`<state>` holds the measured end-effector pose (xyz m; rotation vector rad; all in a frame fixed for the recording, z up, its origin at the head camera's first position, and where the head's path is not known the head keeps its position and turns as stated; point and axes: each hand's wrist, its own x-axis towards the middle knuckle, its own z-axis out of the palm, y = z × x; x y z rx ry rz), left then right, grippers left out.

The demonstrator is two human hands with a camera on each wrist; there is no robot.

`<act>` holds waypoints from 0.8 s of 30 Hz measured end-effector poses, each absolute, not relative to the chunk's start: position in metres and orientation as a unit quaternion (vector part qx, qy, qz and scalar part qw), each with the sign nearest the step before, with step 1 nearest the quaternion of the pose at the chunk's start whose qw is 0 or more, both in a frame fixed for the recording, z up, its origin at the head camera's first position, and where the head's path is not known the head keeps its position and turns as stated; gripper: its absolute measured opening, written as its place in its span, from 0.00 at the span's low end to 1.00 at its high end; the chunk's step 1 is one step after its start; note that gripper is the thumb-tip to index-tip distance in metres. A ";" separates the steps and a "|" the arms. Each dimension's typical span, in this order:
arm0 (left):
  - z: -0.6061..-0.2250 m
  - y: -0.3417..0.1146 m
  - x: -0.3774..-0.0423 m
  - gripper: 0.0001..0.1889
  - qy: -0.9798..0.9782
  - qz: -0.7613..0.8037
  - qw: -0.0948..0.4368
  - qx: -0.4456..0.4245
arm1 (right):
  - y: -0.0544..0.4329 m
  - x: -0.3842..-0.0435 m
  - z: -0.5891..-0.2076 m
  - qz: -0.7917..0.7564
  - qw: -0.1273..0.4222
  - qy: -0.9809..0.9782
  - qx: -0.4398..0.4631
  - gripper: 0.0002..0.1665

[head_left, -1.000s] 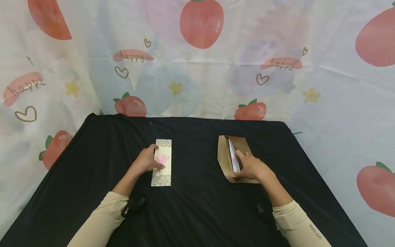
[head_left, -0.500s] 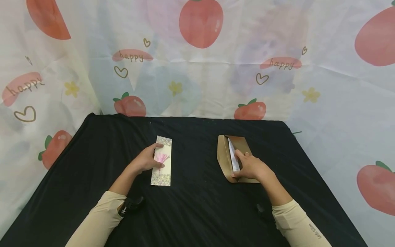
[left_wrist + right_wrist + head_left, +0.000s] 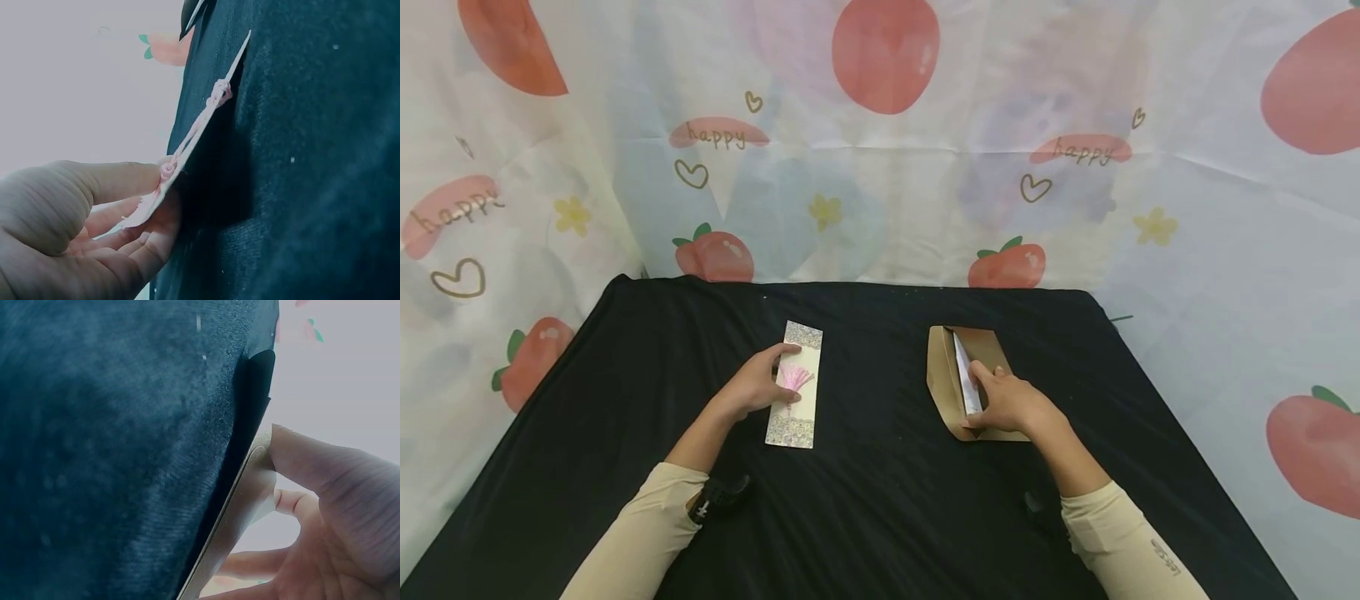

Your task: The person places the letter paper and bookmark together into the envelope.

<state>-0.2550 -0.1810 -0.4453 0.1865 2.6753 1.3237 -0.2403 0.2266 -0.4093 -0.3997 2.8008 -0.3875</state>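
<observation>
Black-draped tabletop (image 3: 880, 517) lies before you; your left hand (image 3: 754, 387) pinches a tilted, pink-tasselled bookmark (image 3: 807, 393); your right hand (image 3: 1011, 403), thumb and forefinger spread, touches an open brown envelope (image 3: 943, 379) showing white contents (image 3: 965, 373), any grip unclear; beyond hangs a fruit-printed backdrop (image 3: 880, 192).

Black-draped table (image 3: 880, 508) with 1 brown envelope (image 3: 944, 383) directly on it, right of the middle.
</observation>
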 end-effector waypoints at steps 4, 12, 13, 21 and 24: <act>-0.445 -0.179 -0.256 0.43 0.890 0.447 0.074 0.053 | 0.226 -0.240 -0.409 -0.134 0.143 0.971 -0.140 0.41; -0.441 -0.170 -0.258 0.43 0.882 0.461 0.073 0.060 | 0.227 -0.239 -0.408 -0.137 0.141 0.970 -0.142 0.40; -0.440 -0.169 -0.258 0.43 0.882 0.462 0.072 0.060 | 0.227 -0.239 -0.407 -0.138 0.141 0.970 -0.142 0.40; -0.436 -0.159 -0.260 0.42 0.881 0.465 0.065 0.062 | 0.225 -0.239 -0.407 -0.138 0.143 0.970 -0.140 0.40; -0.436 -0.155 -0.261 0.42 0.879 0.467 0.063 0.066 | 0.225 -0.238 -0.406 -0.137 0.144 0.970 -0.138 0.40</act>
